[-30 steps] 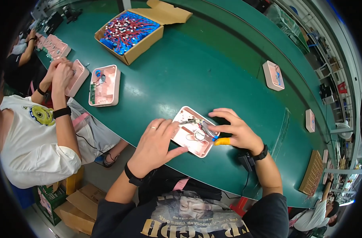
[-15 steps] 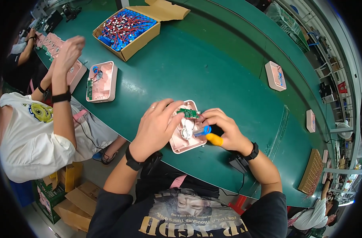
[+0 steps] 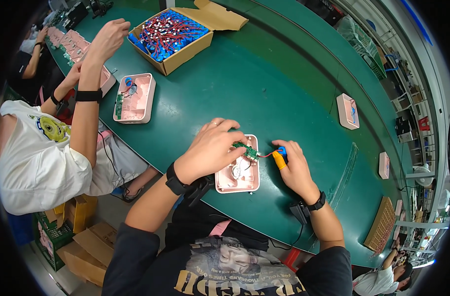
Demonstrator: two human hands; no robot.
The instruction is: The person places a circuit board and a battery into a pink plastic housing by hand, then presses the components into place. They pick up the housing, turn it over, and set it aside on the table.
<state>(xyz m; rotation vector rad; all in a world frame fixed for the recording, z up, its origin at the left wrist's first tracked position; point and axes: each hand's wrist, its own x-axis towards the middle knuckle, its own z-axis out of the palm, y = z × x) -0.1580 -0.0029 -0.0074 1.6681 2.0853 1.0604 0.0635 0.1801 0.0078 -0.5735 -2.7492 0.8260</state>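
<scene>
The green desk (image 3: pixel 304 118) bears one carton (image 3: pixel 190 53) of blue cells, too many to count. One pink case (image 3: pixel 248 184) lies before the person; another sits to the left, at least two well to the right. The left hand (image 3: pixel 210 149) grips one board (image 3: pixel 252 153) over the near case; the right hand (image 3: pixel 296 168) pinches one cell (image 3: pixel 282 151) just beside it. One red lead (image 3: pixel 267 156) joins them: best kept slack, the board held by its edges.

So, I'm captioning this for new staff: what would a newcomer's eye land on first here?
Probably the open cardboard box at the top, left of centre, packed with blue parts and red wires. Next, the yellow finger cover below centre on the right grip, which holds a blue piece beside the pink case.
</scene>
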